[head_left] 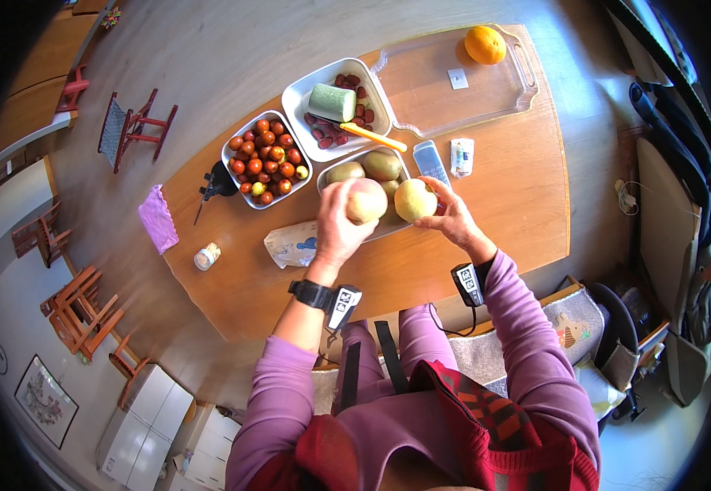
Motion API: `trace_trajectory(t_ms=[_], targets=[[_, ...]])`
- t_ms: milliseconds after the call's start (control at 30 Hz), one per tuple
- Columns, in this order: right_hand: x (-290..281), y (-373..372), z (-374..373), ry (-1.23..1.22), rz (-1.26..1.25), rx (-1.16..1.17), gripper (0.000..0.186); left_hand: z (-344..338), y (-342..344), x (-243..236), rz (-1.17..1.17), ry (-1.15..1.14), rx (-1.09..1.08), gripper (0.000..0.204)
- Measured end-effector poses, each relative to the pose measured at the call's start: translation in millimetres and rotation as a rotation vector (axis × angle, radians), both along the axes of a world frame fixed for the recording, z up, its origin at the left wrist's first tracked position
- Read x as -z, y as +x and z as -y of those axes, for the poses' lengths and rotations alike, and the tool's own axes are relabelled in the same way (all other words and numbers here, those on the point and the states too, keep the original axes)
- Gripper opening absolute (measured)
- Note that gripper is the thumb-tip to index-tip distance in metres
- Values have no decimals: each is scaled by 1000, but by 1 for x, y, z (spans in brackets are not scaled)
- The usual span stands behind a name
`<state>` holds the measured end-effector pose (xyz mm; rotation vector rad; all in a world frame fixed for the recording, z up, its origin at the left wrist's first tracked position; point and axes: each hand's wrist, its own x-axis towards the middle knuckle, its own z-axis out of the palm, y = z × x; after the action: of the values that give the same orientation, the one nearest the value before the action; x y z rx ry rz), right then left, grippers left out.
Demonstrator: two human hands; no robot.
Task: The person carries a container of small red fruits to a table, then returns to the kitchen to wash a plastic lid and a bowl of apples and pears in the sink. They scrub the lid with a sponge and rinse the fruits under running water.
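My left hand (336,222) is wrapped round a pale pinkish-yellow round fruit (367,201), perhaps an apple. In the fingers of my right hand (456,218) is a yellow-green apple (414,200), close beside the other fruit but apart from it. Both are held over a white tray (394,227), whose near part they and my hands partly hide. Several oval greenish-brown fruits (382,166) lie in that tray.
Left of it stands a white tray of red-brown round fruits (267,160). Behind are a container (292,96) with dark red fruits, a green cylindrical piece (332,103) and an orange-handled tool (376,137). A remote (430,162), clear tray (421,90) and orange (485,45) sit farther right.
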<state>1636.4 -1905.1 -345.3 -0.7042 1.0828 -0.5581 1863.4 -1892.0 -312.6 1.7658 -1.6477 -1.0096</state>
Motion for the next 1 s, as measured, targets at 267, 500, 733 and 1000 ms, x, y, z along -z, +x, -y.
trace_trajectory(t_ms=[267,500,733,1000], targets=[[-8,36,5,-372,-194,-206,75,-11,46,8,-718,259,-561,61],[-16,60,1,-724,-566,-311,75,-28,60,24,-955,383,-666,50],[-14,39,6,-694,-513,-178,63,-32,70,33,-960,416,-652,53],[30,-61,121,-745,-924,95,49,-7,61,11,-903,430,-400,72]])
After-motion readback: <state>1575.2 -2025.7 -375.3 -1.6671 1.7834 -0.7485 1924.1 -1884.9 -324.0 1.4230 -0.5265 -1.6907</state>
